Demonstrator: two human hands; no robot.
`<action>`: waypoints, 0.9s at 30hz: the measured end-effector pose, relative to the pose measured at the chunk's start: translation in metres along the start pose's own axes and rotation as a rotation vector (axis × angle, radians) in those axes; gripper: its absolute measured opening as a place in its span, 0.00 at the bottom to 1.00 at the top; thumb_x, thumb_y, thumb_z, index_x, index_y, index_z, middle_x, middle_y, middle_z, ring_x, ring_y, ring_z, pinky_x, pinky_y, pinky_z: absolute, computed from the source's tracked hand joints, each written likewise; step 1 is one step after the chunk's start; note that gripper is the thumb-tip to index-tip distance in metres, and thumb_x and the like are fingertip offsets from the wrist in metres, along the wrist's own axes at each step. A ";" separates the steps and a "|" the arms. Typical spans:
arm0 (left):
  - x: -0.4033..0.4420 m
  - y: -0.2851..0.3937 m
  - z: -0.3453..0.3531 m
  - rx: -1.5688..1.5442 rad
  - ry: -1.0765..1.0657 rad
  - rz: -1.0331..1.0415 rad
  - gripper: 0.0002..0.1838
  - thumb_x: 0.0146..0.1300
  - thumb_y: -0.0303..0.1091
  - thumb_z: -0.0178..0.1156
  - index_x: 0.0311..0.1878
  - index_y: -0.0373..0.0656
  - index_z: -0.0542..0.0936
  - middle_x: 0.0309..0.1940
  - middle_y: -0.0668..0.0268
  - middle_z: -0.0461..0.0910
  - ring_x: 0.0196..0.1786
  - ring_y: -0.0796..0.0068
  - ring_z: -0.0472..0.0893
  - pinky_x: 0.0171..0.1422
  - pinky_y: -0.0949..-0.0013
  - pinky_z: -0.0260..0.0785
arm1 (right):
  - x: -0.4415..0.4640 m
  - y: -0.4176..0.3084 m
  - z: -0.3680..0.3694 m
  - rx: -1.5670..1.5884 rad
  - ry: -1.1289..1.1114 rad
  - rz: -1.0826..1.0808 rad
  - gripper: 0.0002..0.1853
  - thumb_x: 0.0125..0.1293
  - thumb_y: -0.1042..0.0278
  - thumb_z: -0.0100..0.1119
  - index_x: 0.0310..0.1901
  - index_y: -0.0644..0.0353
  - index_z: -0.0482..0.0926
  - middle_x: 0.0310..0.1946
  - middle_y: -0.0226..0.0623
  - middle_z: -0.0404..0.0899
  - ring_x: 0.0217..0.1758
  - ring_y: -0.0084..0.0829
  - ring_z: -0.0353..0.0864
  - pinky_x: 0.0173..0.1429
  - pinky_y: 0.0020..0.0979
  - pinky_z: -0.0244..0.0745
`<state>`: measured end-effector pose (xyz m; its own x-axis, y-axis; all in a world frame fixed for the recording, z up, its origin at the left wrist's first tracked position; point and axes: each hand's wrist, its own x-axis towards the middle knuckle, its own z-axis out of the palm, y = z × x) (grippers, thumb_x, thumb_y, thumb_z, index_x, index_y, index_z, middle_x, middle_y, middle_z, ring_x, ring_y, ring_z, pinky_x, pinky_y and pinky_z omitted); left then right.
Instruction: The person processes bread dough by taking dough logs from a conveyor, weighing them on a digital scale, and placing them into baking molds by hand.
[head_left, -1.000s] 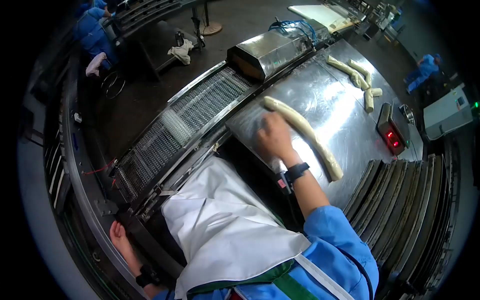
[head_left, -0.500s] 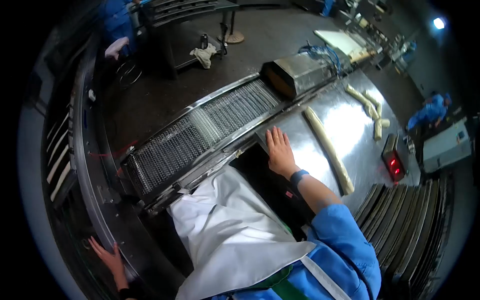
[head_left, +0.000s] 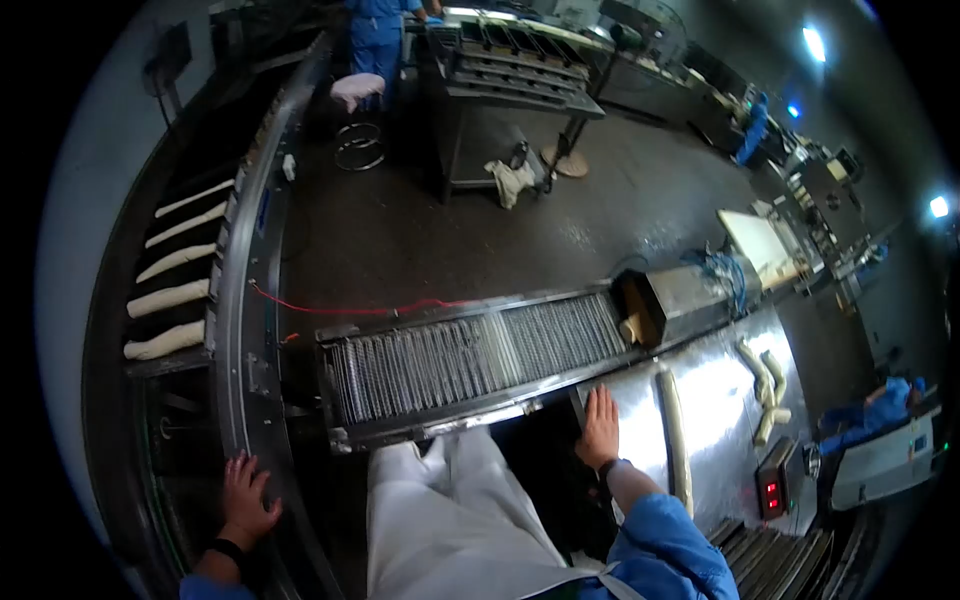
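Note:
My right hand (head_left: 600, 428) lies flat and empty at the left edge of the steel table (head_left: 625, 400), fingers extended. Just right of it rests a long dough roll (head_left: 676, 440). Several shorter dough pieces (head_left: 762, 385) lie farther right on the same table. My left hand (head_left: 248, 498) is open with spread fingers, at the metal side rail (head_left: 238, 390) of the left-hand line. In front of me runs a wire mesh conveyor (head_left: 480, 355). The end of another dough piece (head_left: 630, 328) shows at the mouth of the metal hood (head_left: 690, 300).
Several dough strips (head_left: 170, 298) lie in dark trays beyond the left rail. A box with a red display (head_left: 772, 485) stands on the table's right side. A red cord (head_left: 370, 310) runs behind the conveyor. Co-workers in blue (head_left: 375, 45) stand farther off.
My view has swung left and up, showing more of the dough strips on the left. A dough end now shows at the hood mouth. Both hands remain open.

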<state>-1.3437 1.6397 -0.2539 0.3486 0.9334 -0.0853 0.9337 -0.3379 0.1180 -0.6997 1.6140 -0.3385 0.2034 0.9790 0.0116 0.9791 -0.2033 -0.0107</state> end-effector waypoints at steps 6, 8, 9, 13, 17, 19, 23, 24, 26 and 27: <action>0.009 -0.004 -0.006 0.016 -0.002 0.047 0.24 0.42 0.39 0.68 0.45 0.40 0.79 0.61 0.52 0.68 0.70 0.49 0.60 0.76 0.45 0.45 | 0.007 -0.007 -0.011 -0.024 -0.034 0.007 0.46 0.48 0.68 0.59 0.69 0.72 0.50 0.72 0.55 0.47 0.78 0.49 0.42 0.78 0.47 0.36; 0.011 -0.005 -0.003 0.012 0.014 0.072 0.25 0.42 0.39 0.68 0.45 0.40 0.79 0.61 0.52 0.68 0.69 0.49 0.60 0.76 0.45 0.44 | 0.007 -0.008 -0.010 -0.057 -0.064 0.017 0.47 0.49 0.67 0.61 0.69 0.72 0.49 0.73 0.55 0.47 0.78 0.49 0.42 0.79 0.46 0.36; 0.011 -0.004 -0.006 0.023 -0.008 0.046 0.25 0.42 0.38 0.68 0.46 0.39 0.78 0.61 0.52 0.68 0.70 0.49 0.59 0.76 0.45 0.44 | 0.006 -0.009 -0.010 -0.060 -0.065 0.026 0.47 0.49 0.67 0.61 0.69 0.72 0.49 0.73 0.55 0.47 0.78 0.49 0.42 0.79 0.46 0.36; 0.013 -0.004 0.002 0.057 0.028 0.055 0.25 0.43 0.36 0.68 0.47 0.38 0.77 0.61 0.53 0.68 0.71 0.50 0.58 0.76 0.46 0.44 | 0.010 -0.006 -0.012 0.006 -0.068 0.019 0.47 0.45 0.73 0.56 0.70 0.73 0.48 0.73 0.57 0.45 0.77 0.52 0.41 0.79 0.47 0.36; 0.010 0.005 0.003 0.101 0.015 0.022 0.23 0.45 0.33 0.67 0.47 0.38 0.77 0.61 0.54 0.68 0.71 0.52 0.59 0.76 0.48 0.46 | 0.009 -0.011 -0.014 0.023 -0.011 0.019 0.48 0.47 0.68 0.62 0.69 0.73 0.50 0.72 0.56 0.47 0.77 0.48 0.43 0.79 0.43 0.37; 0.016 0.006 -0.001 0.093 0.046 0.051 0.23 0.45 0.33 0.67 0.47 0.38 0.77 0.61 0.54 0.68 0.71 0.52 0.59 0.76 0.49 0.47 | 0.016 -0.016 -0.013 0.060 0.060 0.057 0.42 0.55 0.63 0.59 0.69 0.72 0.53 0.71 0.54 0.52 0.77 0.45 0.47 0.78 0.42 0.41; 0.013 0.007 0.002 0.092 0.135 0.088 0.22 0.44 0.32 0.67 0.45 0.38 0.78 0.61 0.54 0.68 0.70 0.53 0.60 0.76 0.49 0.47 | 0.048 -0.003 0.015 0.368 0.274 0.176 0.27 0.60 0.61 0.56 0.60 0.64 0.68 0.58 0.53 0.70 0.62 0.51 0.67 0.64 0.44 0.64; 0.012 0.008 0.004 0.092 0.141 0.079 0.22 0.44 0.32 0.67 0.45 0.38 0.78 0.61 0.54 0.68 0.70 0.53 0.60 0.76 0.49 0.47 | 0.058 -0.004 0.004 0.381 0.275 0.196 0.26 0.60 0.64 0.55 0.59 0.64 0.68 0.55 0.53 0.70 0.59 0.51 0.68 0.61 0.44 0.66; 0.018 0.005 0.000 0.079 0.129 0.064 0.21 0.43 0.33 0.67 0.43 0.38 0.78 0.59 0.53 0.70 0.70 0.53 0.61 0.76 0.49 0.48 | 0.086 -0.015 -0.013 0.386 0.476 0.146 0.23 0.56 0.73 0.54 0.56 0.64 0.68 0.48 0.51 0.71 0.52 0.53 0.69 0.55 0.46 0.68; 0.017 0.007 -0.001 0.083 0.146 0.050 0.21 0.43 0.33 0.67 0.43 0.38 0.78 0.59 0.53 0.70 0.70 0.53 0.61 0.76 0.49 0.48 | 0.104 -0.008 -0.008 0.348 0.500 0.059 0.24 0.54 0.76 0.53 0.56 0.63 0.68 0.51 0.51 0.70 0.56 0.53 0.68 0.58 0.45 0.67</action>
<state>-1.3318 1.6531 -0.2537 0.3849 0.9207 0.0643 0.9211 -0.3876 0.0358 -0.6864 1.7170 -0.3288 0.3189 0.8243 0.4679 0.9231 -0.1581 -0.3506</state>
